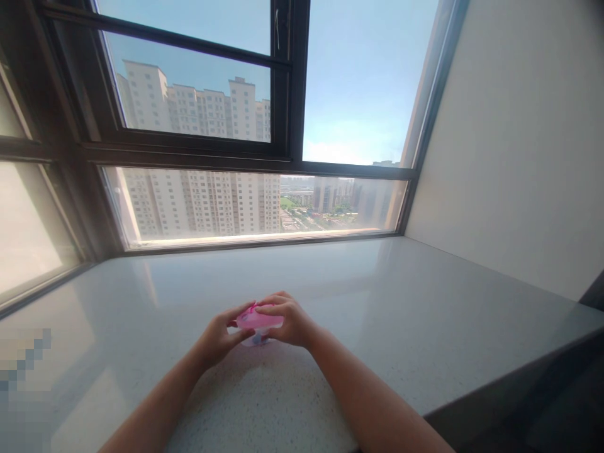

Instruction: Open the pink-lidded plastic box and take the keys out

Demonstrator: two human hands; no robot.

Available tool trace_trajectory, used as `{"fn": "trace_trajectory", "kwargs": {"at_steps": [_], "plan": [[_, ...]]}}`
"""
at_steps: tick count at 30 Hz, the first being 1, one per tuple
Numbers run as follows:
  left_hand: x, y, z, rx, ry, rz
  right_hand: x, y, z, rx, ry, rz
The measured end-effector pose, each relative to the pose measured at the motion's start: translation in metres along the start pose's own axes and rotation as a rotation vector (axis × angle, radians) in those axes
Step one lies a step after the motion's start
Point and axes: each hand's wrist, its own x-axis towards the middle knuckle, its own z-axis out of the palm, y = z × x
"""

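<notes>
A small see-through plastic container with a pink top [260, 316] is between my two hands, low over the pale windowsill counter [401, 302]. Its lower part is clear with a bluish patch, and its exact kind is hard to make out. My left hand [224, 336] grips it from the left, thumb low and fingers along the pink upper edge. From the right, my right hand [289, 319] closes around it, fingers over the top and thumb at the lower side. My fingers hide parts of both sides.
Behind the counter stands a dark-framed window [202, 154] with tall buildings outside. A white wall [509, 151] bounds the right side. The counter's front edge [509, 365] drops to a dark area at lower right. A blurred, pixelated patch [23, 377] covers the lower left.
</notes>
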Motion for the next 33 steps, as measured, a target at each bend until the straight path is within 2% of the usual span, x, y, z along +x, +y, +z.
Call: {"fn": "trace_trajectory", "kwargs": {"at_steps": [12,19,22,26,33], "plan": [[0.002,-0.003,0.002,0.018,0.012,0.012,0.001,0.001,0.004,0.076,0.061,0.022],[0.001,-0.003,0.002,0.022,0.014,0.004,-0.003,-0.001,-0.008,0.037,0.010,0.026],[0.000,-0.003,0.002,0.059,0.013,0.011,-0.006,0.005,-0.016,0.070,0.055,0.070],[0.000,-0.004,0.003,0.084,0.039,0.016,-0.009,0.011,-0.024,0.216,0.043,0.156],[-0.002,-0.005,0.006,0.001,0.027,0.024,-0.009,0.012,-0.024,0.305,0.112,0.244]]}}
